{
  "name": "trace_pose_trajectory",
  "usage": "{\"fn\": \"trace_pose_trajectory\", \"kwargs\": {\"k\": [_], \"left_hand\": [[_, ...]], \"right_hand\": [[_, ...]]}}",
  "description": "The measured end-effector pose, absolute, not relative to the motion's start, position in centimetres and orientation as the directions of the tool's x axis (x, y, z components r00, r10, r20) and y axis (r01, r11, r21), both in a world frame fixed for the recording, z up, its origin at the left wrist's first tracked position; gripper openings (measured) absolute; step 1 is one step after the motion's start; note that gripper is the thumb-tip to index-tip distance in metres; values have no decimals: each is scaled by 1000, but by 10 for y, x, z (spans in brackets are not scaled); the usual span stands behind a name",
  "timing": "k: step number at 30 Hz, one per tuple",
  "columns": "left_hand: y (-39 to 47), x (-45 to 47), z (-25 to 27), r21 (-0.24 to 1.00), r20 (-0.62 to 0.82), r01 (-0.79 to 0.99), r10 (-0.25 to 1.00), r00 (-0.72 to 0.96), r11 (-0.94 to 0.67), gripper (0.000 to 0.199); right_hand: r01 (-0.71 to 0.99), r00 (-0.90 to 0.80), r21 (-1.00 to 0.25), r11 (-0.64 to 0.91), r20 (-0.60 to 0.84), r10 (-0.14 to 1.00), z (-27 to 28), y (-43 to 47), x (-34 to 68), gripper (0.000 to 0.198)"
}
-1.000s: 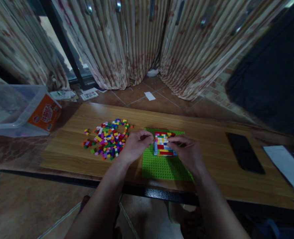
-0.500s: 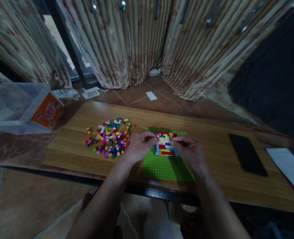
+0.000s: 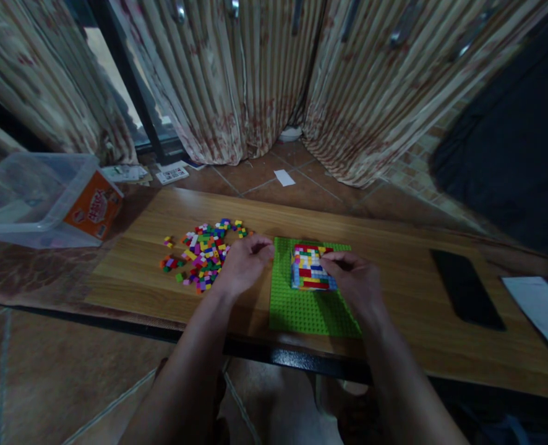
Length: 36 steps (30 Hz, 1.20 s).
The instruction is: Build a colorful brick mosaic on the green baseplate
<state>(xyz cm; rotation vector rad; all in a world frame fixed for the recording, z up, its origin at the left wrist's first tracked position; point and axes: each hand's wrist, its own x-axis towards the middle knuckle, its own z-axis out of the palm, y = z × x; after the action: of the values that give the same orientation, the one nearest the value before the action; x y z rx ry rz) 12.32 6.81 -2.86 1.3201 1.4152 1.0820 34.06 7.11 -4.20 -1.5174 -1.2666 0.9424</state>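
Note:
A small build of coloured toy bricks (image 3: 310,272) sits on a green studded baseplate (image 3: 297,312). My right hand (image 3: 358,281) is at the build's right side, with thumb and fingers pinched over its upper right part. Whatever lies between those fingertips is too small to make out. My left hand (image 3: 246,262) hovers between the baseplate's left edge and a pile of loose bricks (image 3: 204,250). Its thumb and forefinger come together near the plate's upper left corner, and I cannot see what they hold, if anything. The left hand hides the pile's right side.
On the wooden table (image 3: 135,272), a black phone-like slab (image 3: 466,289) lies at the right, near white paper (image 3: 536,309). A clear plastic box (image 3: 37,191) with an orange label stands at the left. Striped curtains (image 3: 218,80) hang behind.
My left hand has moved left, off the brick build and toward the loose pile. My right hand stays at the build's right side. The view has shifted slightly.

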Motion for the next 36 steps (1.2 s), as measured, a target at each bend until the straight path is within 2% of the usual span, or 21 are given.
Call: {"fn": "trace_pose_trajectory", "kwargs": {"k": [7, 13, 16, 19, 23, 26, 30, 32, 34, 36], "left_hand": [[68, 117, -30, 951, -21, 306, 999, -38, 32, 15], [64, 105, -28, 901, 3, 430, 991, -135, 56, 10], [62, 110, -30, 774, 21, 632, 996, -91, 42, 16], [62, 122, -33, 594, 96, 802, 995, -2, -56, 22], [65, 133, -36, 430, 145, 891, 985, 92, -146, 24], [67, 134, -37, 388, 136, 909, 985, 108, -153, 21], [67, 131, -38, 405, 125, 903, 987, 103, -146, 21], [67, 130, -37, 462, 124, 877, 989, 85, -133, 20], [67, 129, -34, 597, 114, 795, 992, 55, -113, 17], [66, 130, -29, 791, 77, 605, 996, 46, -89, 12]], "right_hand": [[318, 174, -947, -34, 23, 984, -39, 71, 340, 18], [334, 170, -942, -24, 35, 985, -37, 70, 339, 19], [344, 162, -939, 0, 59, 985, -39, 69, 340, 19], [351, 147, -936, 34, 90, 985, -41, 68, 342, 21], [339, 146, -941, 14, 67, 987, -40, 66, 344, 25], [327, 157, -945, -15, 38, 987, -38, 66, 344, 26], [301, 152, -954, 8, 56, 987, -34, 65, 342, 24], [291, 165, -956, 42, 93, 982, -31, 64, 340, 22], [288, 175, -954, 87, 141, 974, -27, 63, 338, 19], [288, 144, -945, 152, 200, 969, -23, 60, 334, 16]]}}
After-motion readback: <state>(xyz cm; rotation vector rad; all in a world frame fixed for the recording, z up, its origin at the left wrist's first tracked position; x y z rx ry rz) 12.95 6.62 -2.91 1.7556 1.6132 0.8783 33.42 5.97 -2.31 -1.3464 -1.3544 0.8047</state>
